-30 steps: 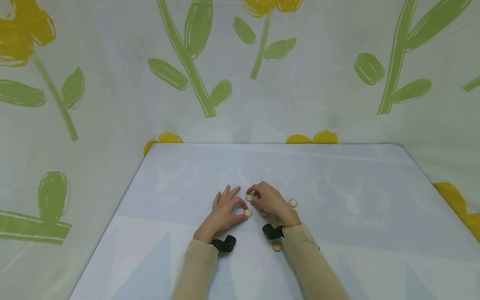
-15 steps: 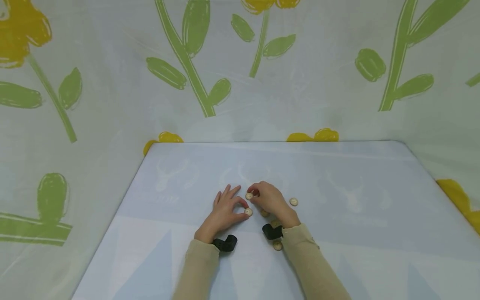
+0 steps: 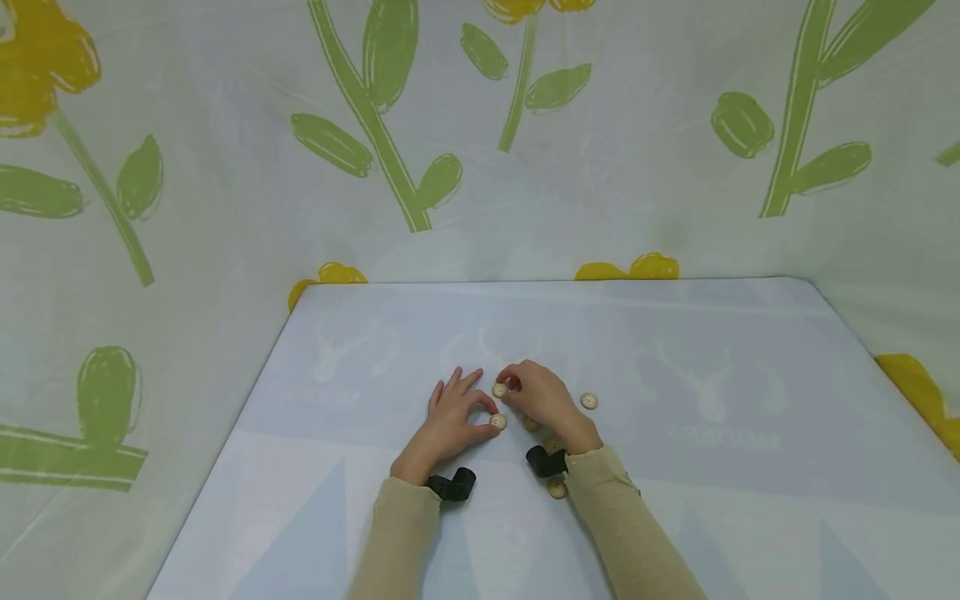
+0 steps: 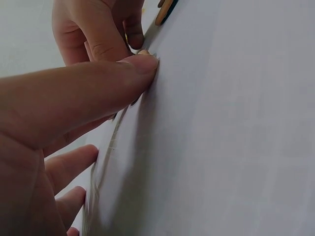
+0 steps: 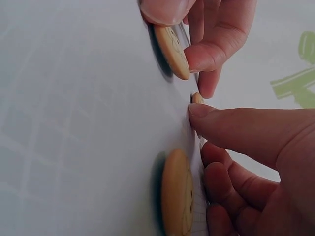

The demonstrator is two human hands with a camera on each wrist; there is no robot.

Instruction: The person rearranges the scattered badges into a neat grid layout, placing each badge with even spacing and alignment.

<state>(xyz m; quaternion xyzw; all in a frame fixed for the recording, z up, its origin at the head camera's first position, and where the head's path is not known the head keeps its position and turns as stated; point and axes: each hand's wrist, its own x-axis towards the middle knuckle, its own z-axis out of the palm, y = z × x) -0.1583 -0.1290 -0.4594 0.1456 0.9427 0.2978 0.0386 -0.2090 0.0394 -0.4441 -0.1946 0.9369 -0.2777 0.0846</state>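
My left hand (image 3: 444,423) pinches a small round tan disc (image 3: 498,422) between thumb and forefinger at the table, its other fingers spread out. Just beyond it, my right hand (image 3: 542,400) has thumb and forefinger on a second tan disc (image 3: 500,390). In the right wrist view the left hand's disc (image 5: 172,51) looks thick and round-edged, with thin dark marks on its face. The right thumb partly covers its own disc (image 5: 198,98) there. In the left wrist view the left thumb (image 4: 123,73) hides most of the disc it holds.
Several more discs lie near the right arm: one (image 3: 589,401) to the right of the hand, one (image 3: 532,424) under the palm, others (image 3: 557,487) by the wrist camera (image 3: 545,461). The pale table (image 3: 300,483) ends at a flower-patterned cloth (image 3: 240,167).
The head view shifts slightly. Both hands and the discs keep practically the same places.
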